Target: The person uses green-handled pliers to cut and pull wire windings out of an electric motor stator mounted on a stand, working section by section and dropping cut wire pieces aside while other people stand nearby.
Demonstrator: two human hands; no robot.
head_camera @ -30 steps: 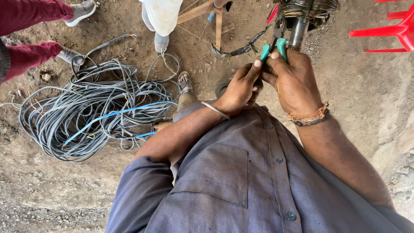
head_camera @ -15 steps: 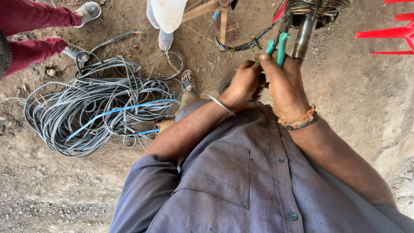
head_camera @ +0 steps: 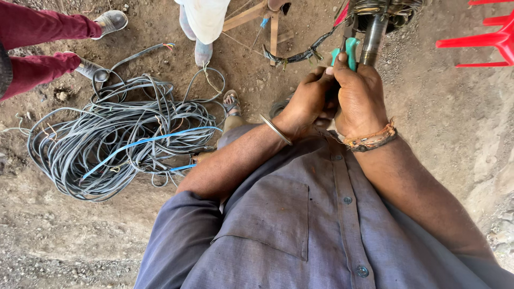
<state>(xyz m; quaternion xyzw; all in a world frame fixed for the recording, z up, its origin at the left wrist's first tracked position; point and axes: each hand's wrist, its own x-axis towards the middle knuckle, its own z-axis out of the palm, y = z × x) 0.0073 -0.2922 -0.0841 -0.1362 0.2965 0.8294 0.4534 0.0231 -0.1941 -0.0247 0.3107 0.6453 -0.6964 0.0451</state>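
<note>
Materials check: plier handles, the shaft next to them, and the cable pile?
Plier handles: green rubbery or plastic sleeves, matte, in the right hand. Shaft: bare metal by its grey sheen, dull and soiled. Cable pile: grey plastic-looking sheath, dusty; one blue strand; coloured cores show at a cut end.

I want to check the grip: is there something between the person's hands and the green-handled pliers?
Nothing visible stands between them. The right hand is closed directly on the green-handled pliers, beside the metal pipe. The left hand presses against the right hand just below the handles. The pliers' tip is out of view.
</note>
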